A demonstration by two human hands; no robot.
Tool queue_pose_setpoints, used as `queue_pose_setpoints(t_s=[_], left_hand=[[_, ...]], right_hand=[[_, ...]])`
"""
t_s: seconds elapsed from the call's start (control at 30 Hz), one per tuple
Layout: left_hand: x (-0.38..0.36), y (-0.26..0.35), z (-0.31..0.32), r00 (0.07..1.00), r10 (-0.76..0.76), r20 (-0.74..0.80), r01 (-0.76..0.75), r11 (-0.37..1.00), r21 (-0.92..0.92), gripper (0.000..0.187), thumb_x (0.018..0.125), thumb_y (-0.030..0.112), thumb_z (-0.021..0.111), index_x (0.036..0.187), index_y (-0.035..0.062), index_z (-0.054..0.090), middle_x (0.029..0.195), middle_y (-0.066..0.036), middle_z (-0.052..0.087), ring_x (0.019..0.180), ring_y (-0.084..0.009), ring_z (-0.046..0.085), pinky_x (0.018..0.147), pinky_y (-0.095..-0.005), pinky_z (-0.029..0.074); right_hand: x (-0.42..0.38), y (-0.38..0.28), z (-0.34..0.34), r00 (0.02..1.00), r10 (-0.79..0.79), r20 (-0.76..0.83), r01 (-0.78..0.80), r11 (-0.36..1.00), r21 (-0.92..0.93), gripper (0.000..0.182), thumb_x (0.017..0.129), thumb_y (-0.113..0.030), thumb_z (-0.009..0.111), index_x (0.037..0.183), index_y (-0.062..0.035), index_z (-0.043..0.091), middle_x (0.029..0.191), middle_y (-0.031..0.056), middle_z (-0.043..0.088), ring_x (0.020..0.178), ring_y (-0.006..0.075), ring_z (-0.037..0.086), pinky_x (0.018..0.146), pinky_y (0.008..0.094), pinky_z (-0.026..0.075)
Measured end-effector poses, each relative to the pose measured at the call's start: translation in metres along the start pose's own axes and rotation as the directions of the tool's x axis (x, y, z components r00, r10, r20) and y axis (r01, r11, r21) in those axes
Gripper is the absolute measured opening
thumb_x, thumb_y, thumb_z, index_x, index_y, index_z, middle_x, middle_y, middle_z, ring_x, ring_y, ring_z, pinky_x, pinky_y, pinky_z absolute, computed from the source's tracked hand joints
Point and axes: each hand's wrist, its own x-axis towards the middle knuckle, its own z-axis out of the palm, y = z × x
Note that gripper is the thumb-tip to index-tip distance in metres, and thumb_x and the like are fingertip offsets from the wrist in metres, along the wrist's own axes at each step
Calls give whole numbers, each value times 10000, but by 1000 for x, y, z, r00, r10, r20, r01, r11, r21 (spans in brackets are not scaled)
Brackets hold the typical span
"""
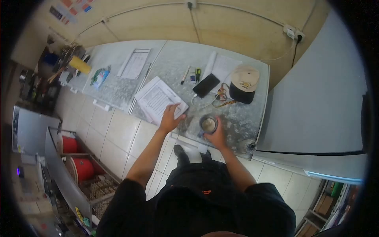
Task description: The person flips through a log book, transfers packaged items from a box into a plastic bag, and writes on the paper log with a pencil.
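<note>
My right hand (217, 136) is wrapped round the side of a dark mug (202, 123) on the grey-white chest top. Something pale shows inside the mug. My left hand (170, 119) lies with its fingers spread over the near corner of a stack of printed papers (160, 96). Behind the mug are a black phone (206, 85) with a white cable, a pair of scissors (221, 93) and a beige and black cap (244, 82). A marker pen (184, 75) and a green-and-black tool (197, 74) lie further back.
A round metal container (248, 146) stands at the right front corner. The tall grey appliance (316, 98) borders the right side. More papers (134, 64) and a plastic packet (100, 77) lie to the left. Red spools (81, 169) sit in a rack at lower left.
</note>
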Motion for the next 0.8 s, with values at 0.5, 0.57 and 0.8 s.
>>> queue_pose_setpoints(t_s=[0.5,0.57,0.8], left_hand=[[181,69,29,989,-147,-25,149,982,118,923,703,558,861,1461,196,478,1638,-158,201,1505,-417,224,1143,-703,244],[181,63,32,992,-129,-13,130,983,132,943,703,563,857,1477,204,456,1605,-153,278,1483,-403,275,1145,-699,236],[174,56,32,993,-119,14,119,993,22,983,713,550,853,1515,218,392,1494,-118,456,1389,-368,442,1091,-630,326]], right_hand=[[-21,-126,-67,996,-90,-24,84,983,-164,958,646,-127,908,1465,-48,417,1455,213,495,1370,428,448,1152,519,353],[-5,-137,-69,995,-100,-6,97,980,-174,946,655,-134,907,1462,-45,420,1454,211,496,1369,429,448,1152,521,352],[39,-183,-71,972,-216,95,229,962,-149,934,667,-192,922,1447,-41,430,1452,212,498,1366,425,449,1155,525,344]])
